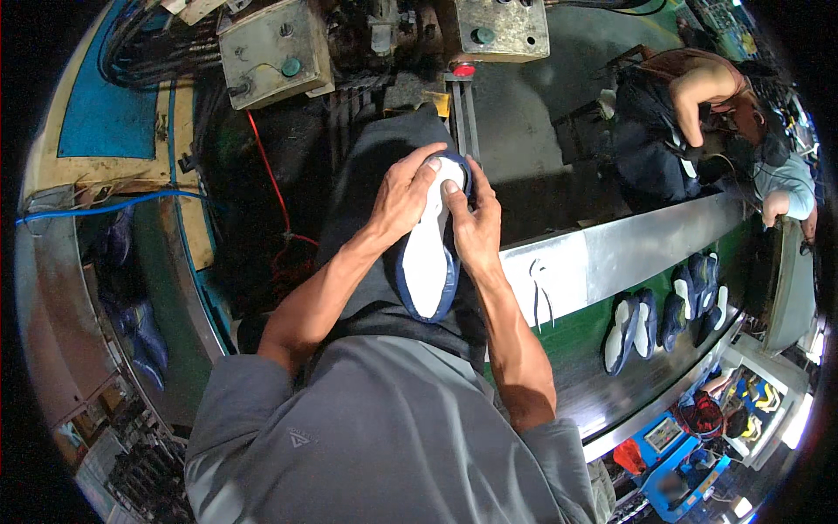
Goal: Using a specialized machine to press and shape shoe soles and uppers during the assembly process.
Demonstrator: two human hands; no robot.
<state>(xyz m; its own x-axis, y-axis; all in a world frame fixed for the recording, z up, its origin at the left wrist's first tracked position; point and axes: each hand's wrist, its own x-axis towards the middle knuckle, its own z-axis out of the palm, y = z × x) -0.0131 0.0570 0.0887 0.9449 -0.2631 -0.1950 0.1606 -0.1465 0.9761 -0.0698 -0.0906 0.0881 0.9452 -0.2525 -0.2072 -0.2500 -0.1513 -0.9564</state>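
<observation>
A navy shoe upper with a white underside lies over my dark-trousered lap, its bottom turned up toward me. The far end is between my two hands. My left hand wraps the left edge, with its thumb pressed on the white surface. From the other side my right hand grips the right edge, its thumb also on the white underside and its fingers curled around the navy rim. The fingers beneath the upper are partly hidden. Its near end rests free of both hands, toward my waist.
Ahead stands a machine with two worn metal control boxes and a red button. At right, several navy and white shoes sit on a green conveyor belt; a white lace lies on its metal edge. Beyond, a person bends over.
</observation>
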